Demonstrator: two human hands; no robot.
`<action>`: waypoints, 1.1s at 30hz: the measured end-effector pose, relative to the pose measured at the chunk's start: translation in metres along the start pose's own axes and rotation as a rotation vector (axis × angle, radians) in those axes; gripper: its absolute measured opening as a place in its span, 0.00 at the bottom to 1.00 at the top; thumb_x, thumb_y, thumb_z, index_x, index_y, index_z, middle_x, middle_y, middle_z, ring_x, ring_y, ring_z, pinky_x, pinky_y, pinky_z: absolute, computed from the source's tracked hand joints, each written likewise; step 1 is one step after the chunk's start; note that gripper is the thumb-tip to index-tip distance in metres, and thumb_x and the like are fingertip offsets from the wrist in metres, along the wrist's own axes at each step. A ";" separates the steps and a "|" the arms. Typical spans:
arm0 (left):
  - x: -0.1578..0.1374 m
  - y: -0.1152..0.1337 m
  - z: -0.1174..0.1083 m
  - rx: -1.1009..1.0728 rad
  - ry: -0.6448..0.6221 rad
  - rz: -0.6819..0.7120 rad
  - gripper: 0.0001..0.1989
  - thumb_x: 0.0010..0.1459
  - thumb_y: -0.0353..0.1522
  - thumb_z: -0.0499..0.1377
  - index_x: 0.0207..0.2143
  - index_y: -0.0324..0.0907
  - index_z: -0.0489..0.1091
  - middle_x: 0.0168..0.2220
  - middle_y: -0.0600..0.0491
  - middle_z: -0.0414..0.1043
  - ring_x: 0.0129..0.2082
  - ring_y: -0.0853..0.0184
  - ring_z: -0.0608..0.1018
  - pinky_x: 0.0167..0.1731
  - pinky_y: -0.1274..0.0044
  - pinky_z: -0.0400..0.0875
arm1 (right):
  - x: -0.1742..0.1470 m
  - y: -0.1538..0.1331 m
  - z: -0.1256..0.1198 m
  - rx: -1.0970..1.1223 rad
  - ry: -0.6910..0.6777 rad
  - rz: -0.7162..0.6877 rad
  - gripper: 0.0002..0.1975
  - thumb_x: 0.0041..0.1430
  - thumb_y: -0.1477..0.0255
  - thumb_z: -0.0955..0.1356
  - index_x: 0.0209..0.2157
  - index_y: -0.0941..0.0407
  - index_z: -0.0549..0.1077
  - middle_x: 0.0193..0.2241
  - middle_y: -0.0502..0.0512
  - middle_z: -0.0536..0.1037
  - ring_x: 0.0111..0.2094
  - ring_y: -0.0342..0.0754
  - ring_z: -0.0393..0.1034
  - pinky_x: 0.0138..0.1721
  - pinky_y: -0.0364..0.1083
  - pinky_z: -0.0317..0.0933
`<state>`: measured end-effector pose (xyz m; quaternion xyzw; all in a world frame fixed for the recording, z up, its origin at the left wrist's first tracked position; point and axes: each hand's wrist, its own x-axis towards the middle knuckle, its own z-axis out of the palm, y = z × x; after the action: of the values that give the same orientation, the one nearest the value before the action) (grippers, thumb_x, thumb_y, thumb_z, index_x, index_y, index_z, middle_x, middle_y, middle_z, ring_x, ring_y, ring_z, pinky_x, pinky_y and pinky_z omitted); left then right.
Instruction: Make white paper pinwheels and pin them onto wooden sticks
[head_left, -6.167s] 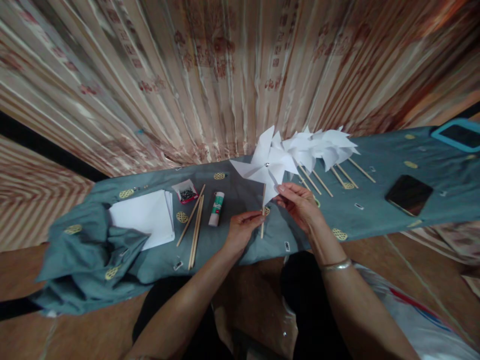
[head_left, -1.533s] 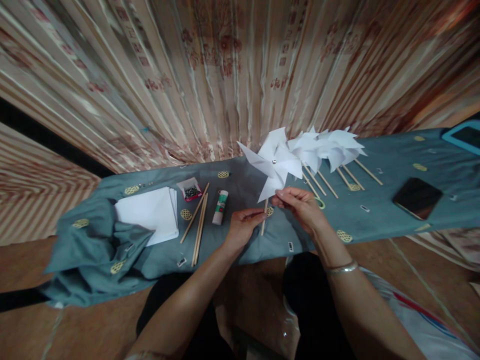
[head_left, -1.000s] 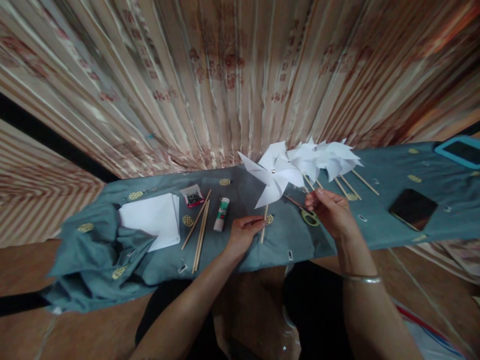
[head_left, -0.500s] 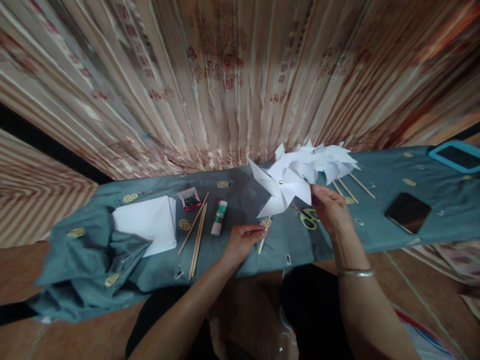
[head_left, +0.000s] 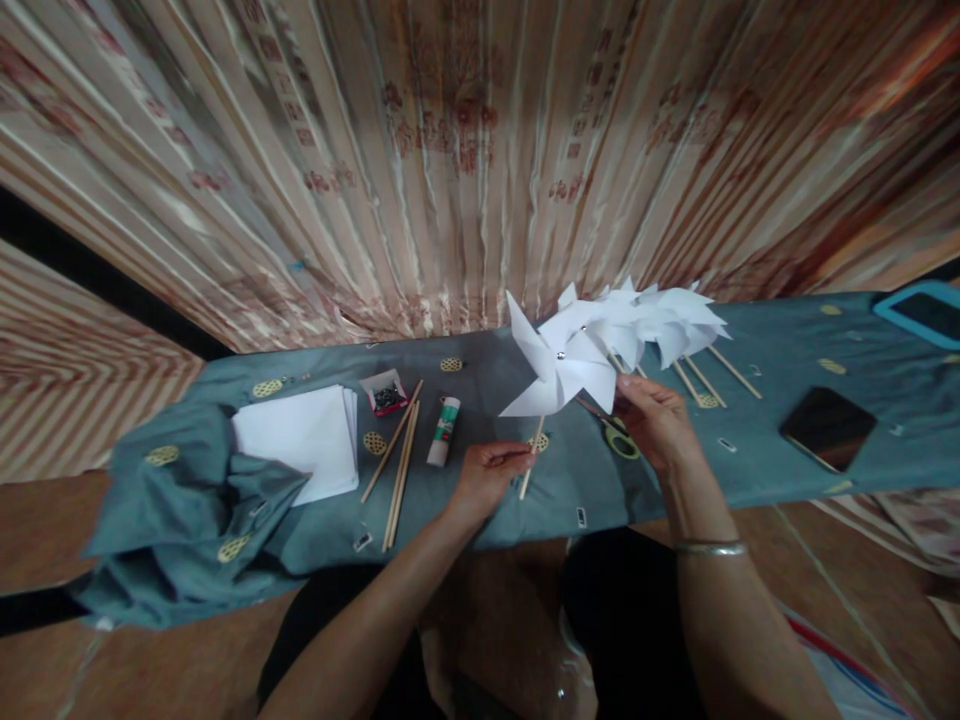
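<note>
A white paper pinwheel with a shiny pin at its centre is held up over the table. My left hand is closed around its wooden stick, below the blades. At the right side, my right hand has its fingers pinched at the edge of one blade. Just behind lie several finished white pinwheels with their sticks pointing toward me. Scissors with yellow-green handles rest beside my right hand, partly hidden by it.
To the left are a stack of white paper, loose wooden sticks, an open box of pins and a glue stick. A phone and a blue-framed tablet lie right on the cloth-covered table. A curtain hangs behind.
The pinwheel's blades have turned a little, and its front blades sit slightly higher. Both hands keep nearly the same places. The view has shifted slightly.
</note>
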<state>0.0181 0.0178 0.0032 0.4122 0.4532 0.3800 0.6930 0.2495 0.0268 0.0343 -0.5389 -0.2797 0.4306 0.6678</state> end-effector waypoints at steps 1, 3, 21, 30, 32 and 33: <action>0.000 0.000 0.000 0.001 0.001 -0.001 0.19 0.35 0.41 0.75 0.29 0.40 0.82 0.30 0.48 0.83 0.35 0.57 0.82 0.40 0.70 0.76 | -0.001 0.000 0.001 -0.001 -0.002 0.012 0.20 0.28 0.56 0.83 0.23 0.51 0.80 0.21 0.47 0.80 0.22 0.42 0.70 0.25 0.43 0.67; 0.000 0.001 0.000 0.001 0.005 -0.003 0.19 0.35 0.42 0.75 0.29 0.40 0.82 0.30 0.48 0.83 0.35 0.57 0.82 0.40 0.70 0.75 | -0.002 -0.001 0.002 -0.004 -0.008 0.033 0.20 0.28 0.56 0.83 0.22 0.51 0.80 0.20 0.47 0.79 0.21 0.41 0.69 0.24 0.42 0.66; 0.000 0.005 0.001 -0.037 0.025 -0.007 0.16 0.36 0.39 0.74 0.28 0.40 0.82 0.30 0.49 0.82 0.32 0.63 0.80 0.38 0.73 0.73 | -0.013 0.004 0.014 -0.052 -0.123 0.023 0.18 0.33 0.55 0.82 0.22 0.51 0.80 0.20 0.48 0.77 0.23 0.41 0.67 0.26 0.41 0.64; -0.001 0.008 0.002 -0.059 0.035 -0.007 0.18 0.34 0.41 0.75 0.28 0.41 0.82 0.30 0.50 0.83 0.33 0.61 0.81 0.40 0.72 0.74 | -0.016 0.006 0.018 -0.045 -0.188 0.062 0.17 0.38 0.55 0.81 0.23 0.53 0.80 0.21 0.49 0.78 0.24 0.42 0.70 0.28 0.43 0.67; -0.001 0.008 0.002 -0.062 0.036 -0.012 0.18 0.34 0.41 0.75 0.27 0.41 0.82 0.30 0.50 0.83 0.32 0.62 0.81 0.40 0.72 0.74 | -0.017 0.006 0.020 -0.040 -0.197 0.071 0.17 0.38 0.55 0.81 0.22 0.53 0.80 0.20 0.49 0.77 0.24 0.41 0.70 0.28 0.42 0.67; -0.001 0.008 0.002 -0.064 0.035 -0.012 0.18 0.34 0.41 0.75 0.27 0.41 0.82 0.30 0.50 0.83 0.33 0.62 0.81 0.41 0.72 0.74 | -0.018 0.006 0.020 -0.036 -0.199 0.076 0.17 0.38 0.56 0.81 0.22 0.53 0.80 0.20 0.49 0.78 0.24 0.41 0.70 0.28 0.41 0.67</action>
<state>0.0183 0.0195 0.0116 0.3802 0.4555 0.3972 0.7001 0.2225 0.0211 0.0352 -0.5154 -0.3319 0.5018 0.6102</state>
